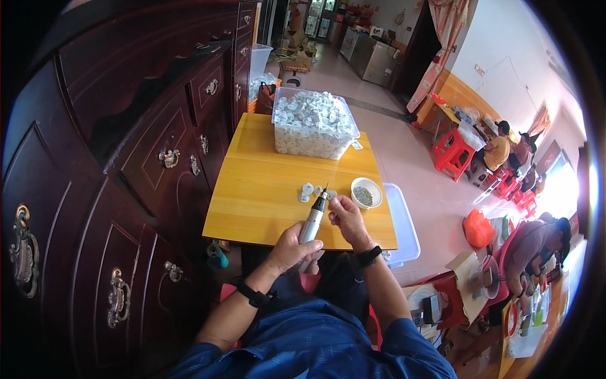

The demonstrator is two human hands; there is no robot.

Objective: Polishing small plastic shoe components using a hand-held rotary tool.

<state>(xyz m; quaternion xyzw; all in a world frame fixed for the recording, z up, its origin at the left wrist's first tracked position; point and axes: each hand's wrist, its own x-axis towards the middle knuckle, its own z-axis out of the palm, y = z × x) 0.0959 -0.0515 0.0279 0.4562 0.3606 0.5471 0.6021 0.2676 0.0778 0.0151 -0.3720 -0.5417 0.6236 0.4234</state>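
Left hand (294,245) clamps the silver screwdriver (312,222), left of the bowl (379,193). Right hand (348,218), pinched together, hovers beside the bowl

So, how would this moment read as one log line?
Left hand: gripping screwdriver, bit pointing away | Right hand: close beside it, contents unclear | Table: discs, bowl of small grey pieces, heaped tub
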